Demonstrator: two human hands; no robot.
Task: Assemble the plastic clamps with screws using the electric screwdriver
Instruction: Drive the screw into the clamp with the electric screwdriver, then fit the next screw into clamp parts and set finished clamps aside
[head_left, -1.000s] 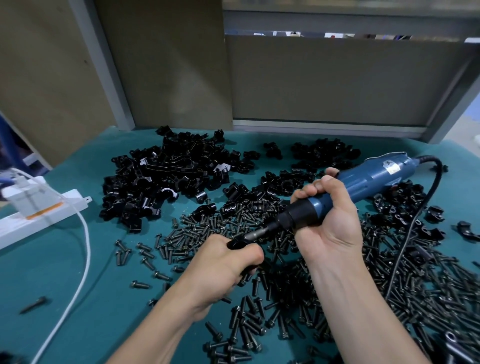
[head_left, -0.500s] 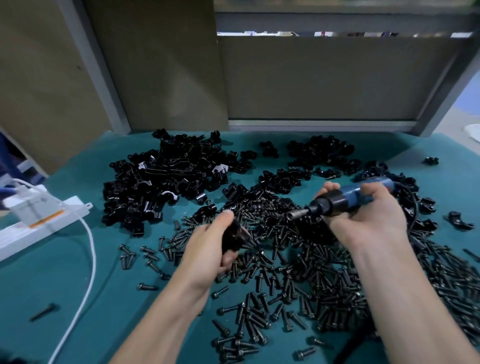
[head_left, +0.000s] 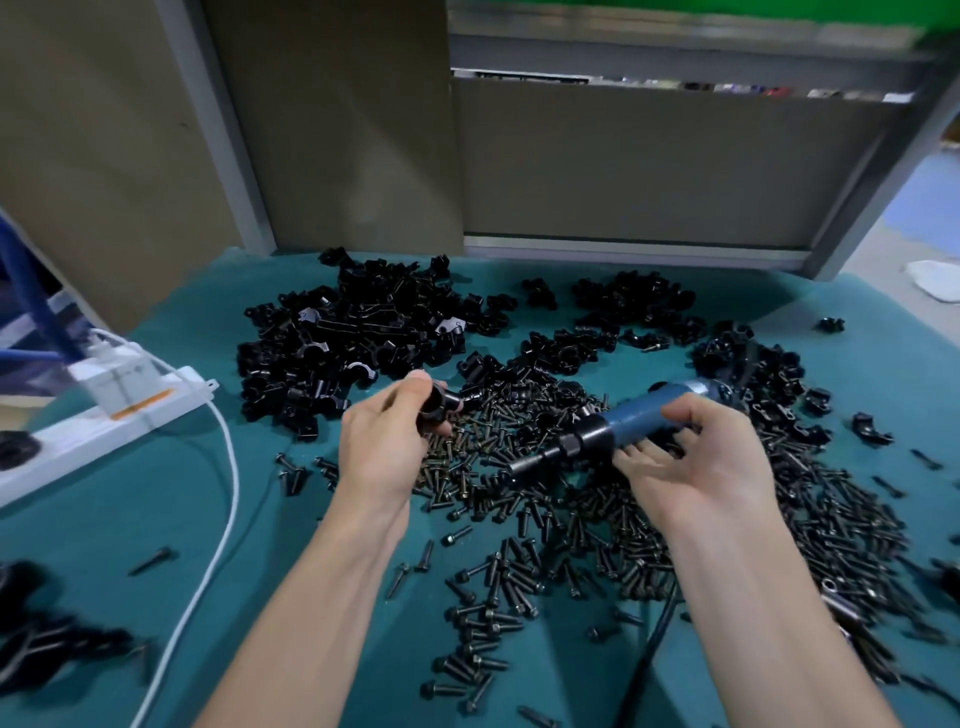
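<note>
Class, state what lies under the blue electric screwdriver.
Loose black screws on the teal mat; whatever lies directly beneath the electric screwdriver and right hand is hidden.

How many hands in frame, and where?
2. The left hand is mid-table, gripping a clamp; the right hand is to its right, holding the screwdriver. No others visible.

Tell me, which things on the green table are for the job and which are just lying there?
For the job:
black plastic clamp pinched in the left hand; blue electric screwdriver held in the right hand; heap of black plastic clamps; pile of dark metal screws.

Just lying about:
white plastic power strip; thin white cable.
</note>
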